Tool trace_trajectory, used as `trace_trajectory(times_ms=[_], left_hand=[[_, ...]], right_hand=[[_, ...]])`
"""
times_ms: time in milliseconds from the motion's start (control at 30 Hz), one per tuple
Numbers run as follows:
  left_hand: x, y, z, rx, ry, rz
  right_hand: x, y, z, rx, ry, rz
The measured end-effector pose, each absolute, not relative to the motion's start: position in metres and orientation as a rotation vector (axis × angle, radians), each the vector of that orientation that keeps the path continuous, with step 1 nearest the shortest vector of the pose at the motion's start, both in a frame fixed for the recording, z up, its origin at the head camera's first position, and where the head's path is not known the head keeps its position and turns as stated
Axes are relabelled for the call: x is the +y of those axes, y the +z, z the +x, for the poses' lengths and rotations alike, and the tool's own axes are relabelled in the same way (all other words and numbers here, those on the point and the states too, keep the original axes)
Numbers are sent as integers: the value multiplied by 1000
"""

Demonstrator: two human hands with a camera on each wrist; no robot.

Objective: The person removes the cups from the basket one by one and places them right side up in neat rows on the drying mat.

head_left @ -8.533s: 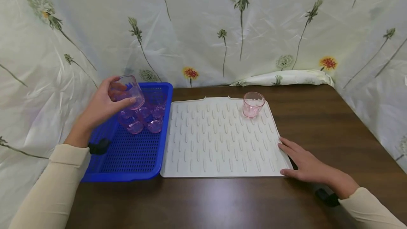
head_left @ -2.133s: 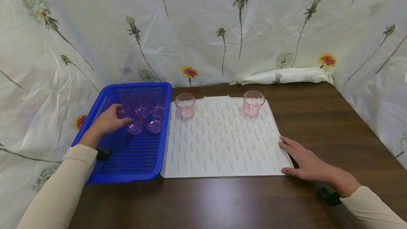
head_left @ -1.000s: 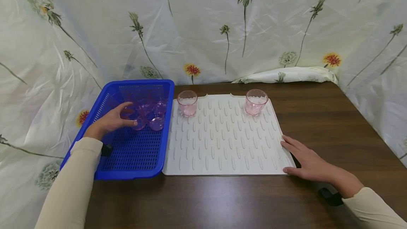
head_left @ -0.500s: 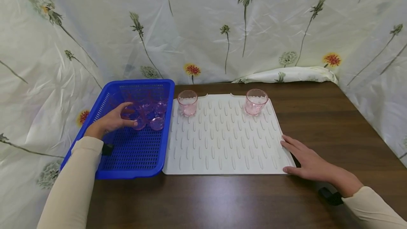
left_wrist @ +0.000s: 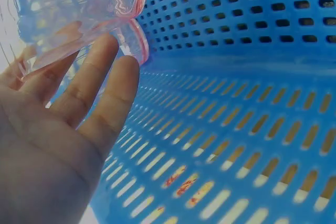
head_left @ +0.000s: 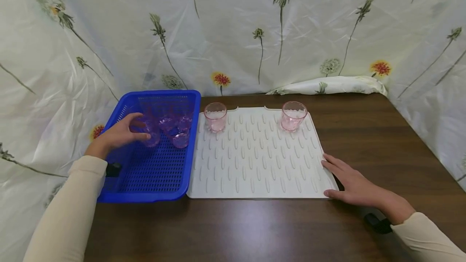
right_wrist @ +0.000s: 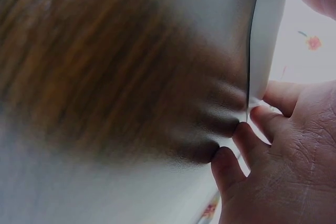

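Note:
My left hand point(head_left: 121, 132) is inside the blue plastic basket point(head_left: 145, 198), its thumb and fingers curled round a pink drinking glass point(head_left: 152, 134). In the left wrist view, the glass point(left_wrist: 68, 3) lies against my fingers point(left_wrist: 113, 95). More pink glasses point(head_left: 180, 138) sit close by in the basket's right side. Two pink glasses stand upright on the white ridged mat point(head_left: 251, 161): one glass point(head_left: 215, 118) at its back left corner, another glass point(head_left: 292, 117) at its back right. My right hand point(head_left: 358, 185) rests at the mat's right edge, fingers extended.
The brown wooden table point(head_left: 255, 229) carries the basket and mat side by side, nearly touching. Behind and at both sides hangs a flowered cloth point(head_left: 233, 31), with a rolled fold point(head_left: 327, 86) lying along the table's back edge.
Since the oldest frame, a glass has come to stand at the mat's back left. My left hand returned to the basket and lately shifted left with another glass. The right hand stays put.

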State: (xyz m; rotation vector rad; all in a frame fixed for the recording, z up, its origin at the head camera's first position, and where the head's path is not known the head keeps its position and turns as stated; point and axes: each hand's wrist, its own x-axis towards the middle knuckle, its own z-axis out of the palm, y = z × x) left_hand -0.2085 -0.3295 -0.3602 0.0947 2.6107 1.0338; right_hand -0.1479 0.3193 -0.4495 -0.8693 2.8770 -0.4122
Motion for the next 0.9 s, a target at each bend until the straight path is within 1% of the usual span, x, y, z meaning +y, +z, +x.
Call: trace_trajectory(times_ms=[300,600,733,900], left_hand=[[-336,-344,-207,2663,1061,54],[-345,-301,-212,2741,1195,-61],[-335,-279,-219,2827,1243,-78],[-306,-257,-232,2854,1334,-30]], right_hand=[[321,-453,-148,2891,-421,-893],[321,-453,-150,2895,-424,-892],[321,-453,-150,2877,-428,-874],[322,-455,-149,2884,-422,-883]])
